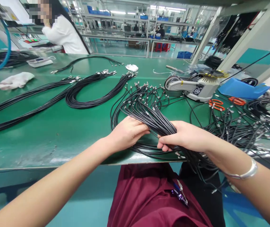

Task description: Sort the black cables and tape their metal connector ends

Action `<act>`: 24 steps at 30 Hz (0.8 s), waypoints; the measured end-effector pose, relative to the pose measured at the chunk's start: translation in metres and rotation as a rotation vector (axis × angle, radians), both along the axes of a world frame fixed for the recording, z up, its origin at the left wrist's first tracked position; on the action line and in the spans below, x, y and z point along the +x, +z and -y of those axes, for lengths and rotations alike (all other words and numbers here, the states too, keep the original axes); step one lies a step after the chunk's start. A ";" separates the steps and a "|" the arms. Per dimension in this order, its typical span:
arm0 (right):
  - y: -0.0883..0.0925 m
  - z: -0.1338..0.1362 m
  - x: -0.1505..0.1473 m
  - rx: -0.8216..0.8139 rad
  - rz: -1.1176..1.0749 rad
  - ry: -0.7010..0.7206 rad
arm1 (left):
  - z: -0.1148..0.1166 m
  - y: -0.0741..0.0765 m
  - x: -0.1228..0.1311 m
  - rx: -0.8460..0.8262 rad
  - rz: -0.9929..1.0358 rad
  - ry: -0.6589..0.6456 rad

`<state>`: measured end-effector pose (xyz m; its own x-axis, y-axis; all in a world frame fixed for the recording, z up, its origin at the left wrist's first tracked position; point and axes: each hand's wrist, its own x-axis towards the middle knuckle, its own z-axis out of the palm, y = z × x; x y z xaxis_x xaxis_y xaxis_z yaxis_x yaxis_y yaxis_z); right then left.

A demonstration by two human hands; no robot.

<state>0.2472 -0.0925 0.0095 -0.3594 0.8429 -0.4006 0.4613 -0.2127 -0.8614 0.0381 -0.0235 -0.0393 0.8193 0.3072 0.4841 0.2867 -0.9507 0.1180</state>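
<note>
black cables, a thick bundle of them [153, 121], run slantwise through both hands at the near edge of the green bench [54, 135]. the left hand [127, 134] is curled over the bundle's left side, fingers bent onto the strands; the right hand [184, 137] clasps the same bundle just beside it, thumb under and fingers wrapped over the top, a silver bangle [243, 173] on that wrist. both hands are closed on the cables, neither is loose. the lower end of the bundle spills off the bench edge past the right wrist toward the lap, and the upper end fans out beyond the fingers into many small metal-tipped ends.

to handle this well, i judge the strands want keeping parallel and gripped firmly close together, so none slips out or tangles with the loose wires [255, 123] lying to the right.

farther out, orange scissors [216, 104] lie near a tape dispenser [191, 85], with a blue tray [241, 88] beyond. on the left, long coiled cables [87, 91] stretch across the bench, a white cloth [14, 80] past them. at the far side a person in a white coat [63, 33] stands.
</note>
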 end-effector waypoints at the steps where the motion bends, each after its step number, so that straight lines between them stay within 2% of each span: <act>1: 0.000 0.000 0.000 0.002 0.026 0.001 | -0.006 -0.003 -0.006 0.018 -0.032 -0.009; 3: -0.001 0.000 0.000 0.018 0.086 -0.002 | -0.018 -0.008 -0.021 0.043 -0.086 -0.014; 8: 0.000 -0.003 0.000 0.016 0.116 0.024 | -0.053 -0.019 -0.054 0.053 -0.077 0.116; 12: 0.002 -0.005 0.001 0.028 0.091 0.055 | -0.080 -0.028 -0.062 0.035 -0.090 0.175; 15: 0.001 -0.005 0.002 0.036 0.075 0.065 | -0.086 -0.029 -0.063 0.015 -0.083 0.237; 17: 0.000 -0.005 0.003 0.034 0.077 0.048 | -0.074 -0.024 -0.064 0.009 -0.055 0.294; 20: 0.000 -0.005 0.003 0.039 0.070 0.034 | -0.033 -0.007 -0.061 -0.032 -0.035 0.309; 22: 0.000 -0.006 0.002 0.036 0.053 0.041 | -0.002 0.003 -0.058 -0.174 -0.086 0.193; 24: 0.000 -0.006 0.001 0.004 0.018 0.048 | 0.021 0.007 -0.053 -0.266 -0.175 0.093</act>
<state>0.2483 -0.0864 0.0094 -0.3921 0.8264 -0.4042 0.4864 -0.1867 -0.8536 -0.0145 -0.0443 -0.0327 0.8458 0.4809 0.2311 0.4084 -0.8622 0.2997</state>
